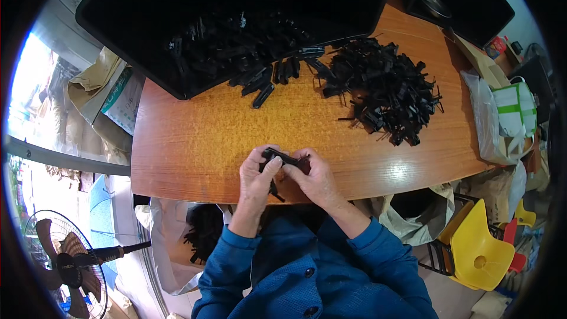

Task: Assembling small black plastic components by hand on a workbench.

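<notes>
Close to the table's near edge, both my hands meet on a small black plastic part (280, 155), long and narrow, with another dark piece hanging down below the fingers. My left hand (255, 176) pinches its left end between thumb and fingers. From the other side my right hand (318, 180) grips the right end, its thumb pressed against the part. The fingers hide much of its shape. Beyond the hands, a few similar black parts (258, 95) lie loose below a large black screen (230, 0). To their right spreads a big heap of black parts with thin prongs (387, 91).
The wooden table (195, 142) curves at its near edge. Under it stand a white sack holding black pieces (204, 233) and an open pale bag (407, 218). A yellow chair (481, 248) is at right, a fan (68, 266) at left. Bags (502, 118) crowd the right side.
</notes>
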`<move>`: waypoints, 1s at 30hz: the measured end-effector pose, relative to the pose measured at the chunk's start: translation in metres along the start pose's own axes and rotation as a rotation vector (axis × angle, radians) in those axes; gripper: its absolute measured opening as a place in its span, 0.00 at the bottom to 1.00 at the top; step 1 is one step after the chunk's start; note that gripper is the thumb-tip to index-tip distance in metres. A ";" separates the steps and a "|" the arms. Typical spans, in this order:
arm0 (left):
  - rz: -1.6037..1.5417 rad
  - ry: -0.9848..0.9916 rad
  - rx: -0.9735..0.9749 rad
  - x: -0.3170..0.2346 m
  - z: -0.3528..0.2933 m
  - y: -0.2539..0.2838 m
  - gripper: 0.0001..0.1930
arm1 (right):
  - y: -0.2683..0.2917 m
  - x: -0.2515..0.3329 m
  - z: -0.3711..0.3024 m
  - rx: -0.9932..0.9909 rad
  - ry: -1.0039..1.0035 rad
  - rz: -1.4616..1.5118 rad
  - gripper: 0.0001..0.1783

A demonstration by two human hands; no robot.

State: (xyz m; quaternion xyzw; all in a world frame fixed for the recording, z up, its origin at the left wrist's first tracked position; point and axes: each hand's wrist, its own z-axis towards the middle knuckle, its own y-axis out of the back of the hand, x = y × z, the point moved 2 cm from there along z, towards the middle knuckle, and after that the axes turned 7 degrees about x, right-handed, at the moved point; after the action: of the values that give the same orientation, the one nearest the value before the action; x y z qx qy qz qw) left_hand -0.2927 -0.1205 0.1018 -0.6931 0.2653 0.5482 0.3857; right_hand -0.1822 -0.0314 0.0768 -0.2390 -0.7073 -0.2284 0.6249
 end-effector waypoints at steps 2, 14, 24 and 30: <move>0.045 0.074 0.003 -0.011 0.007 0.020 0.11 | 0.008 0.006 0.012 0.147 0.045 -0.103 0.16; 1.513 -0.441 0.074 -0.052 0.095 0.052 0.14 | 0.122 0.040 0.111 -0.123 0.478 -1.725 0.11; 1.510 -0.056 -0.088 -0.023 0.142 0.040 0.11 | 0.126 0.064 0.092 -0.116 0.491 -1.085 0.11; -0.050 0.023 0.227 -0.012 0.090 0.025 0.08 | 0.114 0.057 0.069 0.044 -0.005 0.517 0.08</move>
State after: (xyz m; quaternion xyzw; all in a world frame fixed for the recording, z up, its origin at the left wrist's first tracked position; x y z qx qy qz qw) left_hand -0.3659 -0.0610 0.0981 -0.6576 0.3126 0.4970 0.4721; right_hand -0.1700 0.1036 0.1285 -0.3988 -0.6291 -0.0447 0.6657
